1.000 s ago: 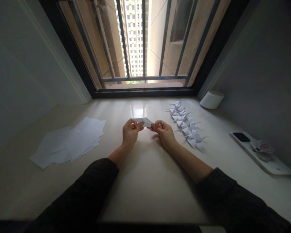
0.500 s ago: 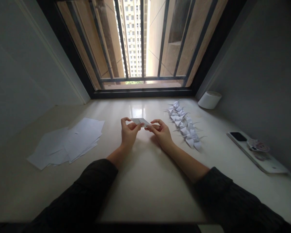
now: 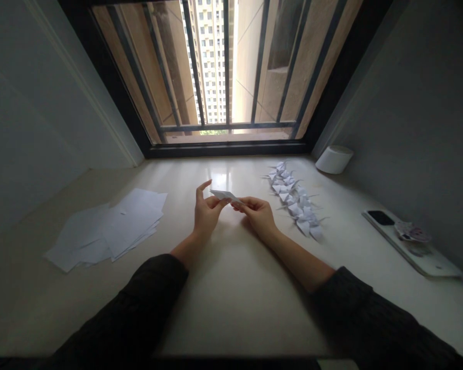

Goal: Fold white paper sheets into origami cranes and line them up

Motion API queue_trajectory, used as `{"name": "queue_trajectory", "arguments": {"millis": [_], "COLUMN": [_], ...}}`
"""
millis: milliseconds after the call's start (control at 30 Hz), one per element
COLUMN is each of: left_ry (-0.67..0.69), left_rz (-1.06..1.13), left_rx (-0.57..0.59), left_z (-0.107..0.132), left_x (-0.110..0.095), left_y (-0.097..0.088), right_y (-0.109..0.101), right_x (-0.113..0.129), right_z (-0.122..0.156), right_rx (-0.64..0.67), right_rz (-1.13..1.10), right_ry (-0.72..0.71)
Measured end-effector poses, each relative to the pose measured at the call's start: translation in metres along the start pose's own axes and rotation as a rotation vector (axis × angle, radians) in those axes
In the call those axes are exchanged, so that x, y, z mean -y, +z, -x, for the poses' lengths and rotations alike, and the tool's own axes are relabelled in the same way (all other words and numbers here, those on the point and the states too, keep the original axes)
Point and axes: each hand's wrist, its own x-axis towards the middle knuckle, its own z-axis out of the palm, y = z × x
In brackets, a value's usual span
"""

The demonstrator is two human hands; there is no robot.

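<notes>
Between my hands, a little above the white sill, is a small folded piece of white paper (image 3: pixel 224 195), flat and pointed at its left end. My left hand (image 3: pixel 207 211) grips its near edge with the thumb, and the index finger sticks up apart from it. My right hand (image 3: pixel 257 213) pinches the right end of the folded paper, fingers curled together. Whatever lies under the fingertips is hidden. To the right of my right hand, several folded paper cranes (image 3: pixel 293 198) stand in close rows.
Loose white paper sheets (image 3: pixel 133 218) lie in an overlapping pile at left. On the right are a phone (image 3: pixel 412 246) with a grip on its back and a white cylindrical object (image 3: pixel 334 159) by the wall. A barred window (image 3: pixel 227 149) closes off the far side.
My left index finger has lifted off the folded paper and now points up. The paper has tilted and shifted slightly right. My right fingers have curled in closer.
</notes>
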Motion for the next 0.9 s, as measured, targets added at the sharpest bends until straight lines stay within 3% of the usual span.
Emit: {"name": "queue_trajectory", "arguments": {"millis": [233, 367, 533, 900], "left_ry": [0.028, 0.050, 0.073, 0.112], "left_rz": [-0.142, -0.148, -0.213, -0.176], "left_rx": [-0.022, 0.006, 0.089, 0.127], "left_z": [0.003, 0.001, -0.002, -0.004], "left_x": [-0.005, -0.004, 0.003, 0.004], "left_y": [-0.001, -0.001, -0.003, -0.006], "right_y": [-0.010, -0.013, -0.013, -0.013], "right_x": [-0.006, -0.006, -0.002, -0.003], "right_z": [-0.006, -0.005, -0.004, -0.007], "right_rx": [-0.122, -0.110, -0.084, -0.014], "right_rz": [0.141, 0.306, 0.336, 0.131], "right_ry": [-0.076, -0.166, -0.249, -0.126]}}
